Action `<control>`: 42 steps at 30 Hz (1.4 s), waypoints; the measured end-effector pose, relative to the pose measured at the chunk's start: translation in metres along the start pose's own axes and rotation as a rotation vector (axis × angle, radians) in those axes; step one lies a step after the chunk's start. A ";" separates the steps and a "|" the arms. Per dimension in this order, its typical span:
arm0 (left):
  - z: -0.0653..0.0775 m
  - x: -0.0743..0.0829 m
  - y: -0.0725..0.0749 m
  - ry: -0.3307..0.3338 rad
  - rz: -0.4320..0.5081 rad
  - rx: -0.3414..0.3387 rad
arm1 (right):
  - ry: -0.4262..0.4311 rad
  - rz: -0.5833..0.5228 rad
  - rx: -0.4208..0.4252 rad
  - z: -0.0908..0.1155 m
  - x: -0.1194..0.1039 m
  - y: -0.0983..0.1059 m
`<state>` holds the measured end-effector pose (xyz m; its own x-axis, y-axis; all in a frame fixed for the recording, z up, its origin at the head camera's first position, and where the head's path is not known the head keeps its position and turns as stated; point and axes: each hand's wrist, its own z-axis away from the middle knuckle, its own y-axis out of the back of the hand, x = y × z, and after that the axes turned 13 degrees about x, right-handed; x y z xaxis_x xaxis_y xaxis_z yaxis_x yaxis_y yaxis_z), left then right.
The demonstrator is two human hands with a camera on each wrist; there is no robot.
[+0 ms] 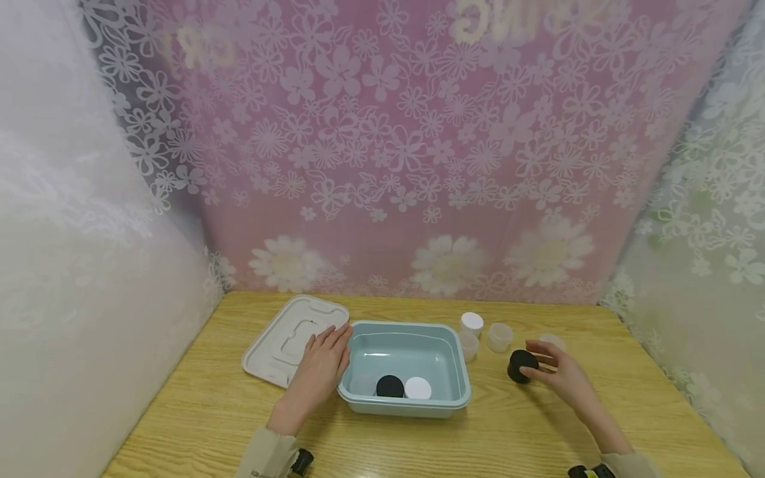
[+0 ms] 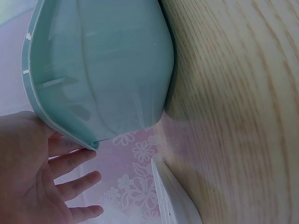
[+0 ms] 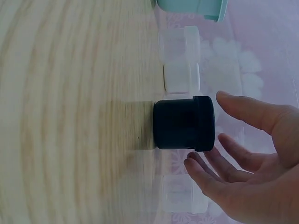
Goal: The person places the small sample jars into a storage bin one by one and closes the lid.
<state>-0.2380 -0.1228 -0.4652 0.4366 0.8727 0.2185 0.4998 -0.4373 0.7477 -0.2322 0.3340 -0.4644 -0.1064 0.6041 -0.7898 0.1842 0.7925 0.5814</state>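
Note:
A light blue plastic bin stands on the table, holding a black-lidded jar and a white-lidded jar. At the bin's left rim, my left hand touches the edge with its fingers extended. My right hand is around the top of an upright black jar on the table. In the right wrist view, the thumb and fingers spread about the black jar's lid, with a gap at the thumb. Whether any fingertip touches it is hard to tell.
A whitish lid lies left of the bin, partly behind my left hand. Right of the bin stand a white-lidded jar and clear jars, one behind my right hand. Patterned curtains enclose the back and sides.

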 end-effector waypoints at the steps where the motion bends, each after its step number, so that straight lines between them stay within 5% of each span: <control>1: 0.000 0.000 0.000 0.000 0.000 0.000 | -0.014 -0.004 -0.014 0.000 0.001 0.000; 15: 0.001 0.001 0.003 -0.006 0.007 -0.003 | -0.093 0.014 -0.019 0.000 0.002 0.000; 30: 0.001 0.000 0.001 -0.005 -0.002 0.004 | 0.066 -0.050 0.061 0.001 -0.031 -0.005; 42: 0.000 0.001 0.002 -0.004 0.017 0.010 | 0.201 -0.069 0.037 -0.004 -0.061 -0.016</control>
<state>-0.2361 -0.1233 -0.4634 0.4482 0.8641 0.2288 0.4998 -0.4545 0.7373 -0.2322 0.2851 -0.4245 -0.3119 0.5559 -0.7705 0.2054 0.8312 0.5166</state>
